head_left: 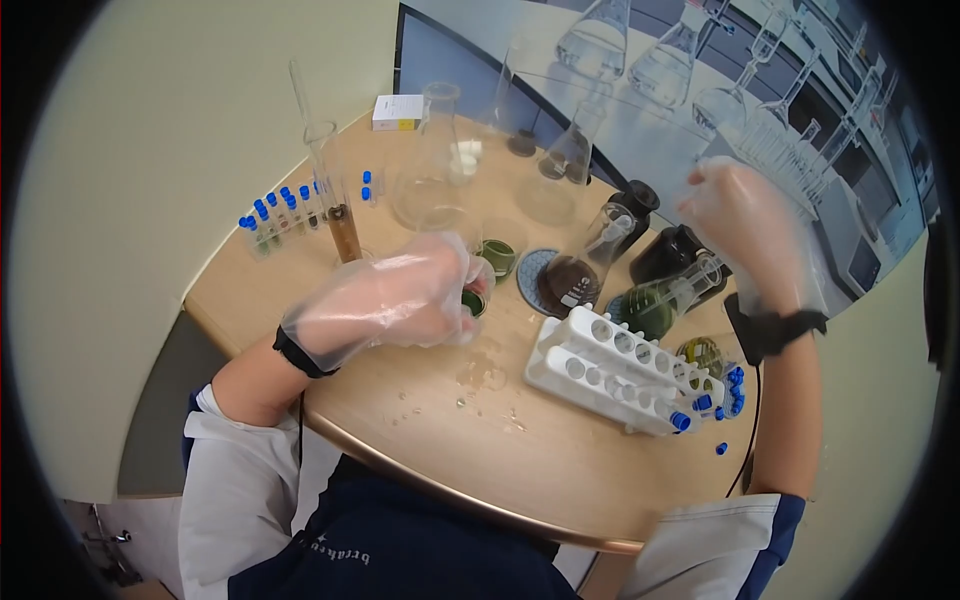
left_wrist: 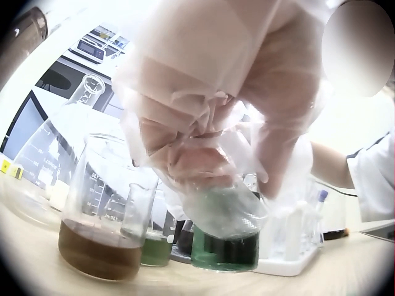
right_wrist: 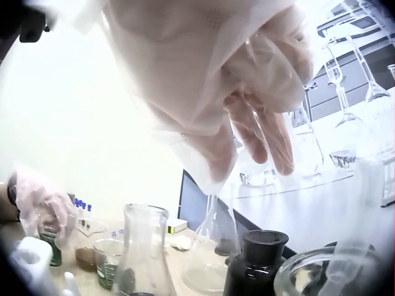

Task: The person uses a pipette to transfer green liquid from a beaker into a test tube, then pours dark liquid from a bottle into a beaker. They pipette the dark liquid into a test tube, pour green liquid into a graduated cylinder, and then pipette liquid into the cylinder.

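Note:
My gloved left hand (head_left: 405, 295) grips a small glass beaker (left_wrist: 225, 253) of green liquid from above, its fingers around the upper part. The beaker stands low at the table surface, partly hidden by the glove in the head view. Just behind it is another beaker of green liquid (head_left: 497, 257). My gloved right hand (head_left: 745, 215) is raised over two dark bottles (head_left: 635, 208) at the right. Its fingers (right_wrist: 278, 145) hang down loosely and hold nothing. Near this hand, a conical flask of dark brown liquid (head_left: 570, 285) rests on a blue patterned coaster (head_left: 533, 272).
A white test tube rack (head_left: 560, 375) stands front right, beside blue caps (head_left: 737, 385) and a flask of green liquid (head_left: 655, 308). At left are blue-capped tubes (head_left: 285, 215) and a vessel of brown liquid (head_left: 344, 235). Tall clear flasks (head_left: 430, 190) stand behind. Water drops spot the table (head_left: 450, 450).

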Motion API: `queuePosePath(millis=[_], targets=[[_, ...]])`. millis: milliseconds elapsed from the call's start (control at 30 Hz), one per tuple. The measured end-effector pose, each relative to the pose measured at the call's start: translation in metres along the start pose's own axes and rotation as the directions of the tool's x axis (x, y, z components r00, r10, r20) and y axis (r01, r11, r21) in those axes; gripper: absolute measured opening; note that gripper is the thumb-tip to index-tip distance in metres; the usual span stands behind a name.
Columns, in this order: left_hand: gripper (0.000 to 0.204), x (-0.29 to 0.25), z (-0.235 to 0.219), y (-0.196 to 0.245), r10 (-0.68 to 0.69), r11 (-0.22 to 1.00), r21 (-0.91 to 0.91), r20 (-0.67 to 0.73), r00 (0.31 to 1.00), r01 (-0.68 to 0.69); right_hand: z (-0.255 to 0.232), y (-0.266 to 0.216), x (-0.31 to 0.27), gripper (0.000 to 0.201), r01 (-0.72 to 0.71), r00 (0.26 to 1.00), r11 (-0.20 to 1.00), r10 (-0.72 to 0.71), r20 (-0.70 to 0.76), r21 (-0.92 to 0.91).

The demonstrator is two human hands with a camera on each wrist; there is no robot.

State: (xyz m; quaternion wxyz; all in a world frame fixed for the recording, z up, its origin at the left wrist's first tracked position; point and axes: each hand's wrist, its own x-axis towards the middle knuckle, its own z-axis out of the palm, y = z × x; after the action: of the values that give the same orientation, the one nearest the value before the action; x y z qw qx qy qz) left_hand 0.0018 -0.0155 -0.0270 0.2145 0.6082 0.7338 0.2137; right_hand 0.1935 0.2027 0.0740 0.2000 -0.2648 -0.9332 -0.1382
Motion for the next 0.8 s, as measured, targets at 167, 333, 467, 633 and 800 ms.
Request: queuePosePath(millis=[167,333,467,633,800], targets=[[0.034,-0.007,0.0,-0.002,-0.001,0.997,-0.074,-0.05,0.999,-0.002,0.016,0.001,0.032,0.019,-0.034,0.883,0.964,0.153,0.444,-0.265],[0.036,-0.012,0.004,-0.022,0.191,0.98,-0.044,-0.026,0.981,-0.192,0.048,0.029,0.051,0.022,-0.081,0.936,0.951,0.176,0.306,-0.297],[0.035,-0.023,0.027,-0.038,0.264,0.919,-0.273,-0.106,0.959,-0.283,0.054,0.039,0.06,0.027,-0.069,0.984,0.862,0.143,-0.109,0.502],[0.033,-0.027,0.02,-0.015,0.21,0.974,-0.095,0.025,0.977,-0.207,0.04,0.049,0.076,0.032,0.225,0.917,0.814,0.01,-0.399,0.536],[0.032,-0.028,0.022,-0.013,0.195,0.977,-0.095,0.07,0.978,-0.189,0.007,0.021,0.068,0.019,0.248,0.854,0.956,-0.14,-0.501,0.155]])
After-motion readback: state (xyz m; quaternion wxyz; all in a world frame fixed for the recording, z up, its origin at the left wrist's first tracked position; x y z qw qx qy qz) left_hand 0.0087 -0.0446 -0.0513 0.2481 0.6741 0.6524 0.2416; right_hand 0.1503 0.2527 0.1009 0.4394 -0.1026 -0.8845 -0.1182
